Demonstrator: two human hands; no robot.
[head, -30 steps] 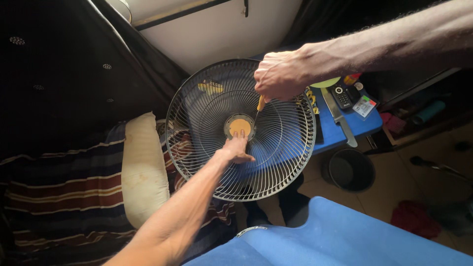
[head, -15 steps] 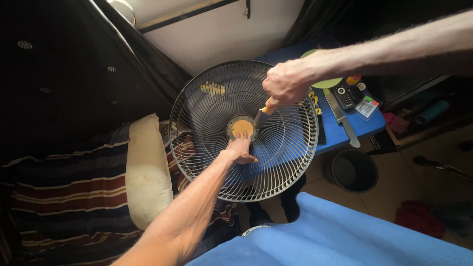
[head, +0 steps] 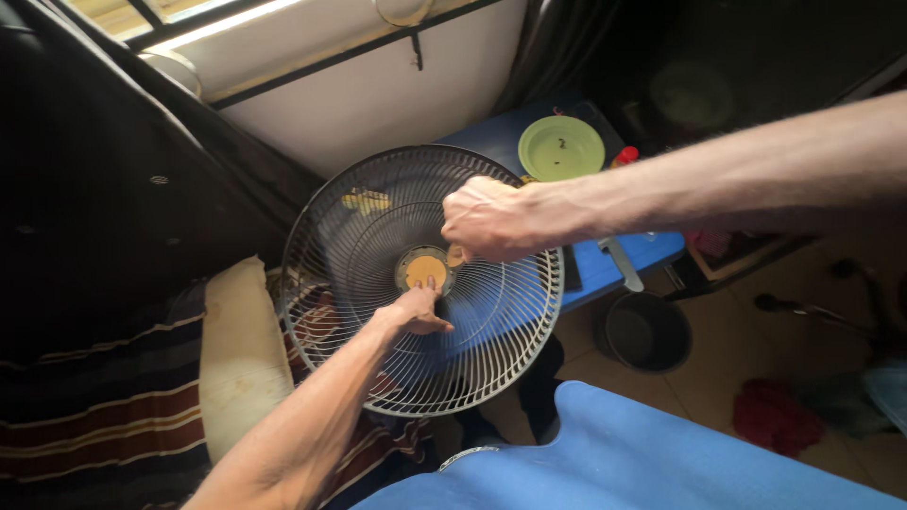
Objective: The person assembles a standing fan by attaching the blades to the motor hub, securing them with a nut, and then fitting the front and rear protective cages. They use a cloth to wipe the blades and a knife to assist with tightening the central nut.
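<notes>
A round wire fan guard (head: 350, 255) stands tilted in front of me, with an orange disc (head: 425, 270) at its hub. My left hand (head: 417, 309) rests on the wires just below the disc, fingers touching the hub rim. My right hand (head: 491, 220) is closed around a screwdriver with an orange handle (head: 456, 255); only a bit of the handle shows under the fist, right beside the hub. The tool's tip is hidden.
A blue table (head: 605, 260) behind the guard carries a green plate (head: 561, 147), a red-capped bottle (head: 624, 155) and a knife (head: 622, 265). A black bucket (head: 647, 331) sits on the floor beside it. A cream pillow (head: 236, 354) lies left, blue cloth (head: 642, 453) near me.
My right hand has come down and left, closer to the hub, covering most of the screwdriver. The camera view has shifted, so the guard sits lower and further left. My left hand stays below the disc.
</notes>
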